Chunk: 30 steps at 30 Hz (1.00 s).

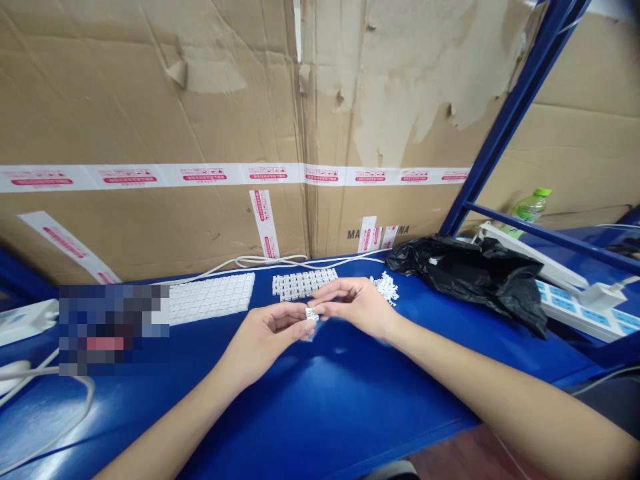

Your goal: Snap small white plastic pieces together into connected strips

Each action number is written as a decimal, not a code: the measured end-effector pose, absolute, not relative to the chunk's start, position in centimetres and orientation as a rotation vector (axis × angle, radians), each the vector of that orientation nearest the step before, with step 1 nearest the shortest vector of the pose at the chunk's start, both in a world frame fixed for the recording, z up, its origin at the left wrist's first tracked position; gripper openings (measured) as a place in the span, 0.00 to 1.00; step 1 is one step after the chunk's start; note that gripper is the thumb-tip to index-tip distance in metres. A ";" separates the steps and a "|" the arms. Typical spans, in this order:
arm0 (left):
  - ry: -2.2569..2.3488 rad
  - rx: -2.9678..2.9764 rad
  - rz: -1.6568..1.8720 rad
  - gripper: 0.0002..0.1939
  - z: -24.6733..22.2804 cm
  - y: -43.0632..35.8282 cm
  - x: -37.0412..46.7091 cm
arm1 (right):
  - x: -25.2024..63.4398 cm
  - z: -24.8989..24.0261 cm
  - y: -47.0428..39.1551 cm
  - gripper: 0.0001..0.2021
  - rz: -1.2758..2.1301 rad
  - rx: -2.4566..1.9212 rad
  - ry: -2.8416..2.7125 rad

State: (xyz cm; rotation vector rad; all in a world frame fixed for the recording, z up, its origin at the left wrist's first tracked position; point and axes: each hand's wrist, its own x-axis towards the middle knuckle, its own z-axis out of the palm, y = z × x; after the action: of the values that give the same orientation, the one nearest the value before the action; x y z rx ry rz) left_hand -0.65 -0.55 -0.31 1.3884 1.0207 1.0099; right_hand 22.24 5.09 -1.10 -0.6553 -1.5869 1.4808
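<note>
A small white plastic piece [312, 314] with dark marks or slots is pinched between the thumb and fingers of my left hand [270, 337]. My right hand [357, 307] is closed at the same piece from the right, its thumb and fingertips meeting at the piece's upper edge. Just beyond my hands lie rows of similar white pieces [300, 283], set out side by side on the blue table [320, 407]. A loose pile of white pieces [387, 287] is partly hidden behind my right hand. Farther left is a larger block of white pieces [213, 297] in neat rows.
A black plastic bag [465, 267] lies at the right, by a power strip [580, 310] with a white plug. Large cardboard [210, 133] stands behind the table, white cables [235, 263] along its foot. A blue metal frame [510, 127] and a bottle [531, 208] are at the right.
</note>
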 end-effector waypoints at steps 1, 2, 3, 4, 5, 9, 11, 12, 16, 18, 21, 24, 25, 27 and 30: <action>1.024 1.383 1.010 0.15 -0.3 -0.5 -0.7 | 22.3 -1.1 5.1 0.13 1.449 -0.650 -1.617; 1.029 1.373 1.011 0.15 -0.4 -0.5 -0.7 | 22.3 -1.0 5.0 0.12 1.389 -0.646 -1.664; 1.033 1.360 1.014 0.16 -0.4 -0.5 -0.7 | 22.4 -0.8 4.9 0.11 1.292 -0.640 -1.734; 1.038 1.348 1.016 0.17 -0.3 -0.5 -0.7 | 22.6 -0.6 4.8 0.09 1.155 -0.628 -1.825; 1.042 1.340 1.017 0.17 -0.3 -0.5 -0.7 | 22.8 -0.4 4.7 0.07 0.986 -0.600 -1.926; 1.061 1.339 1.006 0.18 0.0 -0.5 -0.7 | 23.4 0.7 3.9 0.13 0.374 -0.393 -2.250; 1.076 1.330 1.003 0.18 0.0 -0.5 -0.7 | 23.5 1.0 3.7 0.16 0.228 -0.346 -2.326; 1.085 1.330 1.000 0.19 -0.1 -0.4 -0.7 | 23.6 1.0 3.7 0.17 0.179 -0.337 -2.352; 1.112 1.366 1.033 0.21 -0.7 0.1 -1.0 | 24.4 1.1 5.1 0.20 0.113 -0.417 -2.397; 1.128 1.368 1.083 0.22 -1.0 0.4 -1.2 | 25.6 1.1 6.7 0.19 0.087 -0.592 -2.307; 1.159 1.374 1.114 0.24 -1.4 0.7 -1.5 | 27.8 0.7 9.6 0.14 -0.017 -0.930 -2.175; 1.172 1.387 1.111 0.25 -1.6 0.8 -1.6 | 29.4 0.1 11.6 0.12 -0.019 -1.094 -2.183; 1.174 1.389 1.110 0.25 -1.7 0.8 -1.7 | 29.7 -0.2 11.9 0.12 0.007 -1.114 -2.217; 1.175 1.396 1.103 0.24 -1.8 0.9 -1.8 | 29.9 -0.6 12.2 0.14 0.083 -1.118 -2.294; 1.165 1.420 1.089 0.23 -1.8 0.8 -1.8 | 29.6 -1.0 12.2 0.16 0.167 -1.099 -2.370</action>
State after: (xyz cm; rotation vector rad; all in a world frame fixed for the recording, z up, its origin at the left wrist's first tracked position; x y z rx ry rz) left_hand -1.79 0.83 -1.77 1.4200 1.1650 1.0890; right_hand 29.58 12.17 -1.05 -1.0988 -2.3699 0.1673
